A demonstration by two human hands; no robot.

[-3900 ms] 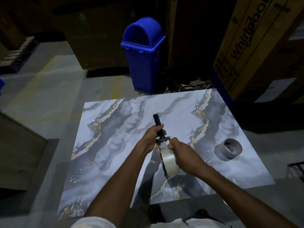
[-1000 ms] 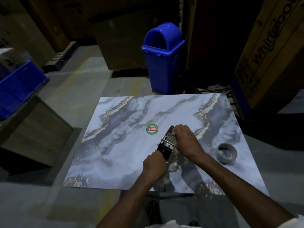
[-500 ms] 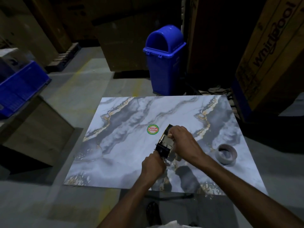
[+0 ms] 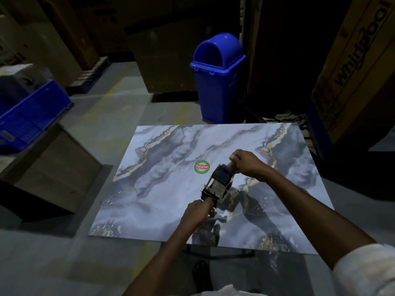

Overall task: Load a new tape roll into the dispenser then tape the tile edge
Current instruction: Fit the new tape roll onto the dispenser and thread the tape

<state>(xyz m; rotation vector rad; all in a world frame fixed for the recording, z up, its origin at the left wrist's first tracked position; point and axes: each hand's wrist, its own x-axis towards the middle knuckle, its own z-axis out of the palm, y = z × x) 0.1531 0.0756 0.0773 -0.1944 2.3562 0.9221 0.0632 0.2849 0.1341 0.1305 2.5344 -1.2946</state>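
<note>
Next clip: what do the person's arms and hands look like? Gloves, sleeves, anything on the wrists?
No gloves: left hand and right hand are bare, as are both forearms. A pale sleeve covers the right arm from about the elbow up. No watch, ring or band shows in the dim light. No left sleeve is in view.

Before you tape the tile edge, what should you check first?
1. Left hand grips the dispenser handle: ok.
2. Right hand grips the dispenser's far end: ok.
3. Tape roll seated properly: cannot tell, too dark.
4. Dispenser at a tile edge: not ok, it is over the tile's middle, near the Patelsa sticker.
5. Tile lying flat: ok.
</note>
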